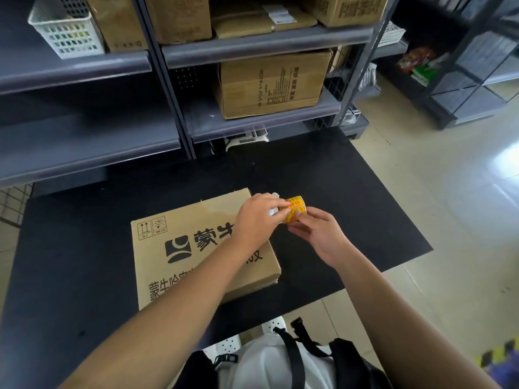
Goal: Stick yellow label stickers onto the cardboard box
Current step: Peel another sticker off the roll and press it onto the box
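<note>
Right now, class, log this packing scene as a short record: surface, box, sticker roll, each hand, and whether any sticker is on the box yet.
surface: black mat on the floor
box: cardboard box lying flat on the mat, printed side up
sticker roll: yellow sticker roll with red print, held above the box's far right corner
left hand: left hand gripping the roll
right hand: right hand pinching the roll's near side
stickers on box: none visible

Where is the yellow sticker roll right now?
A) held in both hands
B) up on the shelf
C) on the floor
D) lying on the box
A: the left hand and right hand both grip the sticker roll just past the box.
</note>
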